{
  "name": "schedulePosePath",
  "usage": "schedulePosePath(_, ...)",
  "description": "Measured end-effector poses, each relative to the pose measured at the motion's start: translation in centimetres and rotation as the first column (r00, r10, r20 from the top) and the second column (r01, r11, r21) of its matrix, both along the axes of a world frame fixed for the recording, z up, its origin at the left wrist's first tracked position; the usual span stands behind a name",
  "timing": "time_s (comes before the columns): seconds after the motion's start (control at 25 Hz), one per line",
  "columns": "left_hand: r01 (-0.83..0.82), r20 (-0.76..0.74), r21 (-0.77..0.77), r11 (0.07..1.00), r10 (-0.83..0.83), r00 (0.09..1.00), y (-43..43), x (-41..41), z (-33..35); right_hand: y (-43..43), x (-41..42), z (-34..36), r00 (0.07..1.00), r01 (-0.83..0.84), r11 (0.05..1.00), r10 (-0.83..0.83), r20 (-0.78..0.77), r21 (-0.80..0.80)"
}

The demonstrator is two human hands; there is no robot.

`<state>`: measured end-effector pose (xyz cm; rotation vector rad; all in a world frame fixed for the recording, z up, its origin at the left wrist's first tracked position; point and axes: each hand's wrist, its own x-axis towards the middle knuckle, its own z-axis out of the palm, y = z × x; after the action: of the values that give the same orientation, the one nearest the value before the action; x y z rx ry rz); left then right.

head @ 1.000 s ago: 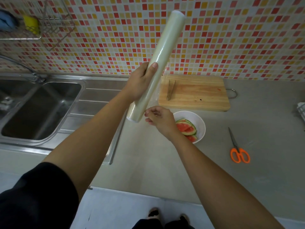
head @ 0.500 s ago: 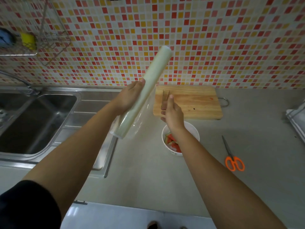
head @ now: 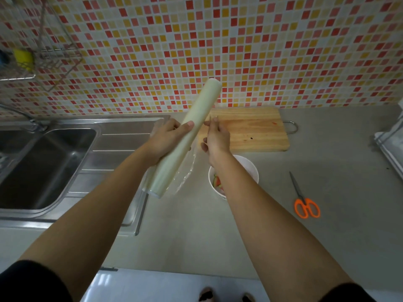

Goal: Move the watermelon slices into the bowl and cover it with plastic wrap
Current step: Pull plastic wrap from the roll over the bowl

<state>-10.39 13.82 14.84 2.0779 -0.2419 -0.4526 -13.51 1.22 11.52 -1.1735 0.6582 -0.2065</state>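
Observation:
My left hand (head: 169,138) grips a long roll of plastic wrap (head: 192,127), held slanted in the air over the counter beside the sink. My right hand (head: 216,138) is right beside the roll and pinches the loose edge of the clear film (head: 187,168), which hangs wrinkled off the roll's lower half. Under my right forearm stands the white bowl (head: 250,168) with watermelon slices (head: 218,183) in it, mostly hidden by the arm.
A wooden cutting board (head: 257,131) lies against the tiled wall behind the bowl. Orange-handled scissors (head: 305,203) lie on the grey counter to the right. A steel sink (head: 41,166) is on the left, a folded cloth (head: 390,147) at the right edge.
The roll has dropped lower and tilted flatter. My right hand rose from near the roll's lower end to its middle, and a strip of film now hangs free.

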Motion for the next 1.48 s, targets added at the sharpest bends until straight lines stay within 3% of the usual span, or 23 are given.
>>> schedulePosePath(0.2, -0.12, -0.261, -0.185, 0.975, 0.069, 0.963, -0.6, -1.9, -2.9, -0.4, -1.0, -1.7, 0.989, 0.145, 0.907, -0.148, 0.022, -0.395)
schedulePosePath(0.32, -0.148, -0.218, -0.181, 0.972, 0.107, 0.97, -1.9, -3.1, -4.3, -1.7, -2.2, -3.1, 0.981, 0.16, 0.838, -0.193, -0.009, -0.521)
schedulePosePath(0.64, -0.096, -0.063, -0.053, 0.994, 0.093, 0.994, -5.1, -4.8, -6.1, -5.8, -5.3, -5.9, 0.951, 0.181, 0.791, -0.292, -0.1, -0.584)
schedulePosePath(0.8, -0.04, -0.046, -0.074, 0.996, 0.037, 0.998, -5.7, -4.9, -5.9, -7.7, -6.7, -7.0, 0.942, 0.188, 0.764, -0.318, -0.106, -0.617)
schedulePosePath(0.88, -0.023, -0.075, -0.099, 0.995, 0.016, 0.997, -6.1, -5.4, -5.9, -8.6, -7.5, -7.8, 0.939, 0.164, 0.742, -0.318, -0.127, -0.651)
schedulePosePath(1.04, -0.18, -0.306, -0.21, 0.961, 0.11, 0.946, -6.8, -7.2, -6.5, -10.2, -9.2, -9.4, 0.944, 0.1, 0.72, -0.288, -0.164, -0.687)
schedulePosePath(1.12, -0.137, -0.38, -0.278, 0.951, 0.022, 0.925, -6.7, -7.8, -6.9, -10.7, -9.8, -10.1, 0.945, 0.068, 0.714, -0.269, -0.183, -0.697)
schedulePosePath(1.2, -0.061, -0.374, -0.28, 0.958, -0.05, 0.926, -6.4, -8.1, -7.3, -11.1, -10.3, -10.8, 0.948, 0.033, 0.708, -0.246, -0.202, -0.705)
schedulePosePath(1.48, -0.126, -0.288, -0.288, 0.949, 0.039, 0.957, -6.1, -8.7, -9.6, -12.3, -10.3, -11.8, 0.942, -0.005, 0.677, -0.244, -0.231, -0.736)
